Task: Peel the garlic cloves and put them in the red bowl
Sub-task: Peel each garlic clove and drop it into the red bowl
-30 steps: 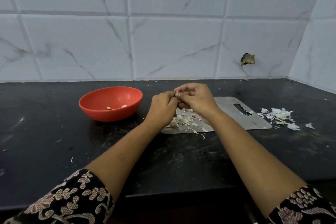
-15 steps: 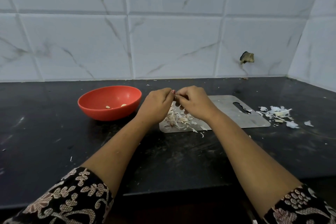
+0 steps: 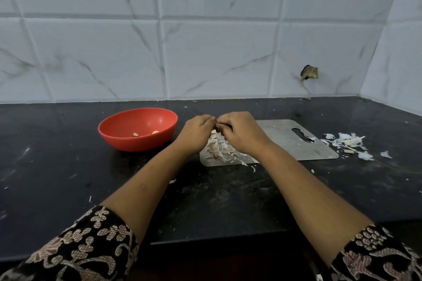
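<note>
On the black counter [image 3: 68, 166], two peeled cloves [image 3: 146, 133] lie in the bowl [image 3: 137, 130]; right of it, left hand [image 3: 194, 134] and right hand [image 3: 242, 134] pinch something hidden over the peels [image 3: 219, 146], probably another clove

Whatever sits pinched between the left hand [image 3: 196, 133] and right hand [image 3: 239, 134] is buried behind curled fingers, so each grip can't be read. The right wrist covers part of the grey rectangular metal cutting board [image 3: 303, 146]. The bottom edge crops both dark floral-patterned sleeves [image 3: 84, 248]. The small pale bits in the red round plastic bowl [image 3: 118, 139] are too tiny to identify.
</note>
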Tool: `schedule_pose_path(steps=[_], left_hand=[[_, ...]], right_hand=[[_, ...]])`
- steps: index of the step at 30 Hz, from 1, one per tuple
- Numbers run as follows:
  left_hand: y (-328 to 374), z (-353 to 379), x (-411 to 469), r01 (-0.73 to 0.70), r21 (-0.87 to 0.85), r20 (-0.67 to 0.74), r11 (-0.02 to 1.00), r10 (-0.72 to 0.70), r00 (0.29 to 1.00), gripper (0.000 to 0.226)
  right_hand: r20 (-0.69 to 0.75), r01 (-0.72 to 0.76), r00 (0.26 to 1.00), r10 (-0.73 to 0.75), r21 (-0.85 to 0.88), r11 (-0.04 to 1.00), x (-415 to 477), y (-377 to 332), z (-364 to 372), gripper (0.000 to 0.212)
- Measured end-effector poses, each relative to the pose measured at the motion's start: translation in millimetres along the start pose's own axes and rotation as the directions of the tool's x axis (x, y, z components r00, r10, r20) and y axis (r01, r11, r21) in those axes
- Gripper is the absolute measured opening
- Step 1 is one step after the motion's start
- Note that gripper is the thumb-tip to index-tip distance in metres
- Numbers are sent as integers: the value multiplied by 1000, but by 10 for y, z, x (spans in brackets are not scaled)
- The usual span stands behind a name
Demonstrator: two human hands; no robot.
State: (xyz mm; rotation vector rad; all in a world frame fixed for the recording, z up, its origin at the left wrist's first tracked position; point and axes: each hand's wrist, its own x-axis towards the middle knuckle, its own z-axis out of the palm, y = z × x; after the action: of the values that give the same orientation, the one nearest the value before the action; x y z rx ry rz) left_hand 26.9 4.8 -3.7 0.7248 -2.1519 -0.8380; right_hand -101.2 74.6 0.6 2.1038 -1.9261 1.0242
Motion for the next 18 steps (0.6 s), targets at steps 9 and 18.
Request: schedule_pose_path(steps=[9, 18], left_hand=[[-25, 7, 5, 166, -312, 42, 935, -161, 986, 37], [-112, 97, 37, 132, -279, -8, 951, -140, 990, 39]], right_hand=[[45, -114, 993, 107, 223, 968, 12, 17, 7, 17], [-32, -216, 971, 237, 315, 924, 4, 19, -14, 16]])
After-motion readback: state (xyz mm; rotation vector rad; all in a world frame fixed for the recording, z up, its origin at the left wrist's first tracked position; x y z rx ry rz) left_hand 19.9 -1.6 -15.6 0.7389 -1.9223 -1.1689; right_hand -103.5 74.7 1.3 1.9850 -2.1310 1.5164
